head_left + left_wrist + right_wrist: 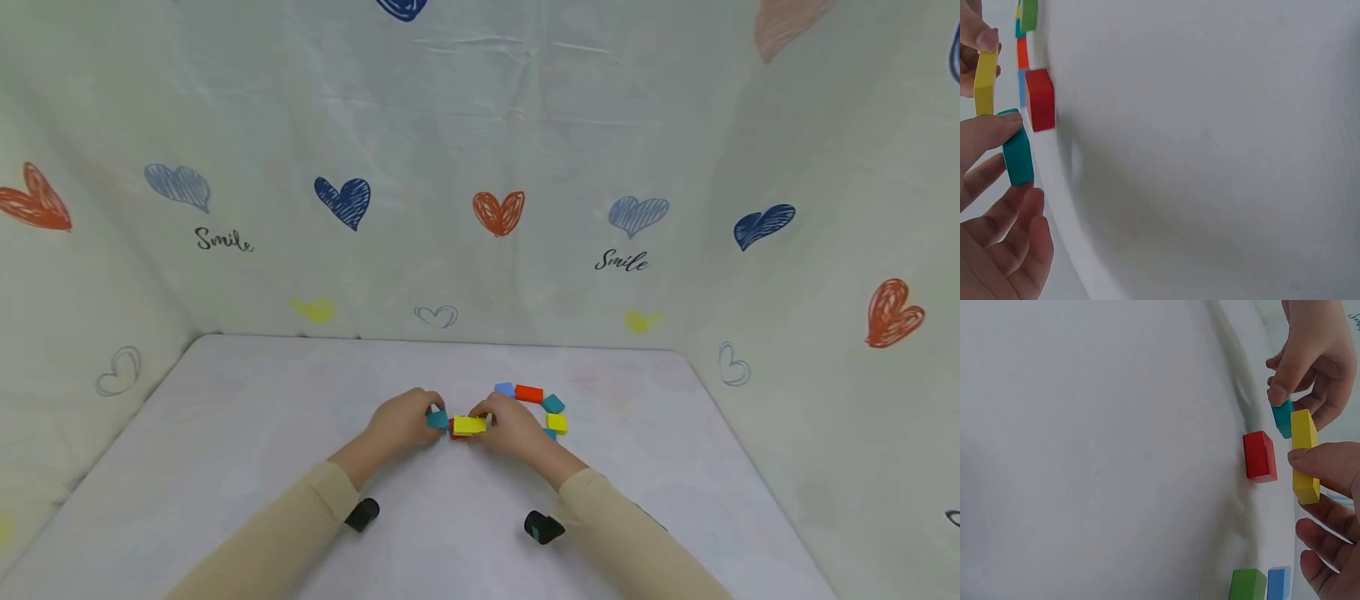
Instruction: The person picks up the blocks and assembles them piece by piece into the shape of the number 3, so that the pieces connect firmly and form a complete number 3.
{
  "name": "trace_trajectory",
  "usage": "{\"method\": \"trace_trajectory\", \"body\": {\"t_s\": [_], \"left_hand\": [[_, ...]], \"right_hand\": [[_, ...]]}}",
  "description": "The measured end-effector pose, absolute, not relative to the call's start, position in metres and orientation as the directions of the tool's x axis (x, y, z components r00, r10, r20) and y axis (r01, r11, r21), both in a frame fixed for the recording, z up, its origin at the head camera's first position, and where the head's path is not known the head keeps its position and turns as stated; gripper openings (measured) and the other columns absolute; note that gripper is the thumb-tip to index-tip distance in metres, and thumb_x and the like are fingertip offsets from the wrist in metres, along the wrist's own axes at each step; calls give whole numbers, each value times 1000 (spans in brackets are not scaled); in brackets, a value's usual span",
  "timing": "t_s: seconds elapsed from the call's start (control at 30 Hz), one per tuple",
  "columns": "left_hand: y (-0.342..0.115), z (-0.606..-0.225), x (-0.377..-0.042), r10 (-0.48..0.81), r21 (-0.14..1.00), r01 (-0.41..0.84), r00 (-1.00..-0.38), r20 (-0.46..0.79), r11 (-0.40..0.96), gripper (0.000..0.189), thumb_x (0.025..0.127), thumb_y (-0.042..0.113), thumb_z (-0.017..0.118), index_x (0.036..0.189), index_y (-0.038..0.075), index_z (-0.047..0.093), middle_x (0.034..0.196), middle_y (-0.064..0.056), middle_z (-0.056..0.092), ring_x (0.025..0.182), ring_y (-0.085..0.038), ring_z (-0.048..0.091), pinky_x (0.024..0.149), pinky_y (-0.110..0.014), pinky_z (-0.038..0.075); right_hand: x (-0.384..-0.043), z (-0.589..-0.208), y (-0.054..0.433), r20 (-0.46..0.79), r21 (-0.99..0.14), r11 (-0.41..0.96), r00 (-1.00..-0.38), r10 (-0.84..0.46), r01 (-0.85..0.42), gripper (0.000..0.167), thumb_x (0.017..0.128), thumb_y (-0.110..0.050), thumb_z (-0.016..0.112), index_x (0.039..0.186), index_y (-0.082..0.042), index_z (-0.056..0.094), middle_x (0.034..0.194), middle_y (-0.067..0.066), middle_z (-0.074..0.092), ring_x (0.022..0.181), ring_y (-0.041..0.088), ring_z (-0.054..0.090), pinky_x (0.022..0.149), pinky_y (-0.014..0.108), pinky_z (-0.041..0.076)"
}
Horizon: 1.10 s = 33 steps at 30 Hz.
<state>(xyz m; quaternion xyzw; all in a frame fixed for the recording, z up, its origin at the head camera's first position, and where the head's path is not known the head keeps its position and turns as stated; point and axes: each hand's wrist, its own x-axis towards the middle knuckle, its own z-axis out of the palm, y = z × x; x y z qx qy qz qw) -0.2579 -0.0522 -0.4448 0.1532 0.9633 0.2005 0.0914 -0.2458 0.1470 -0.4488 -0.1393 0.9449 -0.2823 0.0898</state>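
Note:
My left hand (405, 419) pinches a teal block (1018, 155) between thumb and fingers, holding it above the white tabletop. Close beside it, my right hand (513, 425) grips a yellow rectangular block (1305, 457), with the thumb on one face and fingers on the other. In the right wrist view the two held blocks lie near each other; whether they touch I cannot tell. A red block (1260, 457) rests on the table below them, mostly covered by the yellow block in the head view.
To the right, several blocks curve along the table: a blue one (504, 389), a red one (528, 392), a teal one (553, 403) and a yellow one (557, 423). A green block (1247, 586) stands nearby. White cloth with printed hearts (498, 213) hangs behind the table.

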Motion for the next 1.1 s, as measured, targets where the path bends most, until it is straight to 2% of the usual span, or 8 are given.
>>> {"method": "trace_trajectory", "body": {"t_s": [0.43, 0.77, 1.1], "left_hand": [[-19, -440, -237, 448, 414, 378, -890, -83, 828, 33, 77, 22, 84, 106, 15, 68, 91, 1, 59, 78, -14, 54, 76, -32, 53], [10, -440, -221, 512, 377, 445, -854, -96, 813, 37, 77, 27, 83, 110, 18, 69, 92, 4, 61, 79, -11, 55, 72, -28, 52], [30, -444, -206, 544, 378, 464, -828, -137, 801, 37, 75, 29, 85, 107, 21, 69, 91, 6, 60, 77, -8, 53, 68, -23, 51]], "right_hand": [[-214, -442, 188, -46, -517, 803, -928, -370, -295, 26, 79, -12, 81, 104, -12, 72, 93, -5, 59, 86, 15, 53, 78, 29, 51], [-184, -440, 219, -24, -518, 797, -927, -375, -310, 25, 78, -12, 82, 101, -12, 73, 87, -7, 55, 80, 16, 50, 68, 26, 47], [-166, -452, 237, -56, -521, 804, -929, -367, -286, 26, 77, -14, 83, 101, -15, 72, 87, -13, 55, 81, 11, 50, 72, 26, 49]]}}
